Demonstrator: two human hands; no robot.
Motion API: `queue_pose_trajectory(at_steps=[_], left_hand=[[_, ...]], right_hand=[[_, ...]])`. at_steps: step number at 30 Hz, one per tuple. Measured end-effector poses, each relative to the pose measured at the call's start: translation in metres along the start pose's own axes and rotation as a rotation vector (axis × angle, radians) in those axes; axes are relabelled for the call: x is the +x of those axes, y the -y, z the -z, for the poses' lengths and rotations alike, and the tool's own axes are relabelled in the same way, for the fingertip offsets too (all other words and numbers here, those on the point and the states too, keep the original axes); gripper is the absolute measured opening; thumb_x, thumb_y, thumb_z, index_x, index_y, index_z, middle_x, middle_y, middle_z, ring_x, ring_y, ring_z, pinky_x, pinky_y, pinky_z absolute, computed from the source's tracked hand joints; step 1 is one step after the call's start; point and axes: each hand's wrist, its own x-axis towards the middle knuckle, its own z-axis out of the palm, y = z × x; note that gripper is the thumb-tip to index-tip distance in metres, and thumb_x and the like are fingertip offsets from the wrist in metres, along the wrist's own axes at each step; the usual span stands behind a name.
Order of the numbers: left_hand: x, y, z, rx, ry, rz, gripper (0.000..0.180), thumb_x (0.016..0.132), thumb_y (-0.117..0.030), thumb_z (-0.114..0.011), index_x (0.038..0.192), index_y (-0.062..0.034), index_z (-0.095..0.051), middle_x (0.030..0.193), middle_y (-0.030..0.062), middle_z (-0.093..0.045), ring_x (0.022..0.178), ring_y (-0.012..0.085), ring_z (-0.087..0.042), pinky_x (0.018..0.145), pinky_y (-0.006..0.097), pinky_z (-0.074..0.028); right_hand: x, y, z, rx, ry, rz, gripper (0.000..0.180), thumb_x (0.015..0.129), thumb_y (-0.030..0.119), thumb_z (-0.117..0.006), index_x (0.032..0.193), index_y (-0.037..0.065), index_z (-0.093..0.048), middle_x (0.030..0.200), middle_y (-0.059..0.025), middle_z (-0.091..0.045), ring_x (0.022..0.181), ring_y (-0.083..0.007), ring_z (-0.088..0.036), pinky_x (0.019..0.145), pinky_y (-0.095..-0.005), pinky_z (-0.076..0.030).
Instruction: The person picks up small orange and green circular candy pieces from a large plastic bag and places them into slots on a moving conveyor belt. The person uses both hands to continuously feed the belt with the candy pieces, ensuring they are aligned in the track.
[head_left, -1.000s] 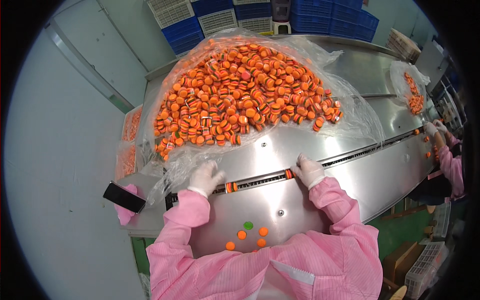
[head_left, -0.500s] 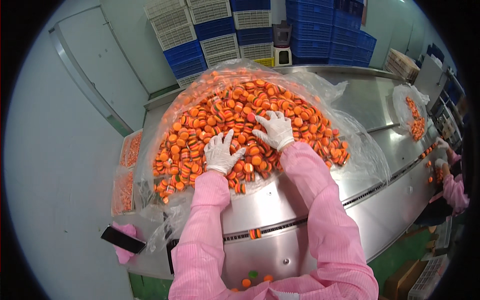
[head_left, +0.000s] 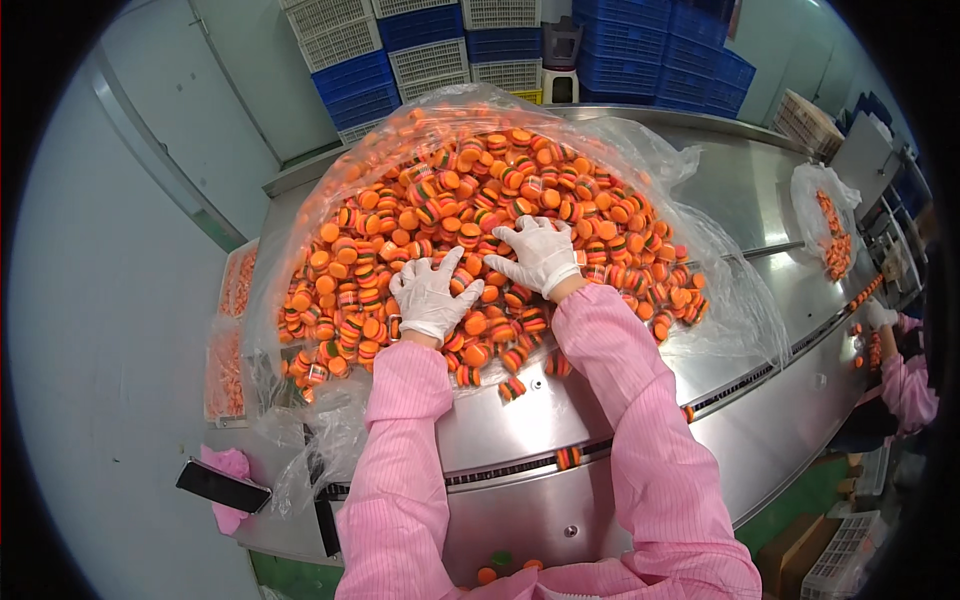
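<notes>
A large heap of small burger-shaped candies (head_left: 375, 275), orange with red and green layers, lies on a spread clear plastic bag (head_left: 735, 285) on the steel table. My left hand (head_left: 434, 298), in a white glove, rests on the near middle of the heap with its fingers spread. Just right of it and slightly farther off, my gloved right hand (head_left: 538, 258) also lies on the candies, fingers apart. Neither hand grips a candy that I can see. One loose candy (head_left: 512, 388) sits at the heap's near edge.
A narrow conveyor slot (head_left: 500, 474) crosses the table before me, carrying a candy (head_left: 568, 458). At left lie a phone (head_left: 222, 486) on pink cloth and trays of candies (head_left: 228, 372). Stacked crates (head_left: 430, 62) stand behind. A co-worker's gloved hand (head_left: 880, 315) shows at far right.
The candy on the conveyor has moved right, and another now shows by my right forearm. Candies at the heap's near edge have shifted toward me. The view has tilted slightly.
</notes>
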Motion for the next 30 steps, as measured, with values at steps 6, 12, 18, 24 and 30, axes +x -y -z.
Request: queue_pose_trajectory(at_steps=[6,12,18,24,30], left_hand=[[-0.011,0.000,0.002,-0.031,0.013,-0.061,0.058,0.072,-0.056,-0.057,0.121,-0.0254,-0.051,0.099,0.0083,-0.053,0.103,0.0287,-0.042,0.091,0.045,-0.027],[-0.023,0.000,0.000,-0.048,0.030,-0.082,0.057,0.073,-0.056,-0.056,0.120,-0.0241,-0.052,0.099,0.0088,-0.054,0.104,0.0296,-0.043,0.095,0.044,-0.027],[-0.033,0.001,0.009,-0.123,0.242,-0.031,0.060,0.075,-0.058,-0.053,0.123,-0.0209,-0.049,0.105,0.0119,-0.055,0.100,0.0326,-0.048,0.091,0.042,-0.036],[-0.048,0.001,0.016,-0.107,0.352,-0.034,0.065,0.077,-0.061,-0.048,0.124,-0.0159,-0.047,0.114,0.0154,-0.055,0.107,0.0317,-0.050,0.090,0.041,-0.038],[-0.068,0.003,0.020,-0.071,0.416,-0.011,0.067,0.077,-0.061,-0.050,0.128,-0.0181,-0.042,0.118,0.0175,-0.051,0.107,0.0350,-0.049,0.090,0.039,-0.038]], right_hand=[[-0.005,0.006,0.007,0.010,0.205,-0.055,0.056,0.080,0.062,-0.042,0.118,0.024,-0.054,0.114,-0.0099,-0.055,0.111,-0.0265,-0.048,0.089,-0.0512,-0.033],[-0.023,-0.006,-0.008,0.213,0.207,-0.073,0.056,0.081,0.060,-0.041,0.122,0.023,-0.051,0.117,-0.0107,-0.054,0.110,-0.0276,-0.051,0.089,-0.0485,-0.035],[-0.045,0.006,0.000,0.116,0.299,-0.029,0.055,0.081,0.059,-0.040,0.122,0.024,-0.051,0.119,-0.0103,-0.052,0.110,-0.0292,-0.050,0.088,-0.0510,-0.035],[-0.059,0.013,0.004,0.068,0.324,-0.010,0.055,0.081,0.060,-0.041,0.121,0.024,-0.051,0.118,-0.0090,-0.053,0.112,-0.0281,-0.048,0.089,-0.0533,-0.033],[-0.070,0.028,0.013,0.034,0.311,-0.015,0.057,0.081,0.061,-0.040,0.124,0.024,-0.047,0.122,-0.0093,-0.051,0.115,-0.0287,-0.045,0.094,-0.0564,-0.029]])
